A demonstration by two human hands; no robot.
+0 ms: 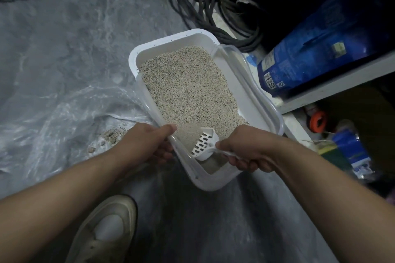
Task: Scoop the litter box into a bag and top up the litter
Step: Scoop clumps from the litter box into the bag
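One white litter box [168, 41] sits on a grey floor [64, 34], w/ a clear rim frame round its top and pale grainy litter [188, 85] filling most of it; the near end shows bare patches. One person, two bare hands. The left hand [147, 141] grips the box's near-left rim, thumb over the edge, fingers curled under. The right hand [245, 149] is wrapped tight round the handle of one white slotted scoop [205, 143], whose head is tipped into the litter at the near end. One clear plastic bag [64, 121] lies spread on the floor just left of the box, touching its left side, w/ a few litter clumps [109, 135] inside. One blue litter sack [316, 49] leans on a shelf just right of the box; below it, approx. a few small items, too dark to count. Dark cables [213, 10] coil beyond the far end. One pale shoe [106, 230] stands near the box's near corner. Open floor lies far left and nearest the viewer.
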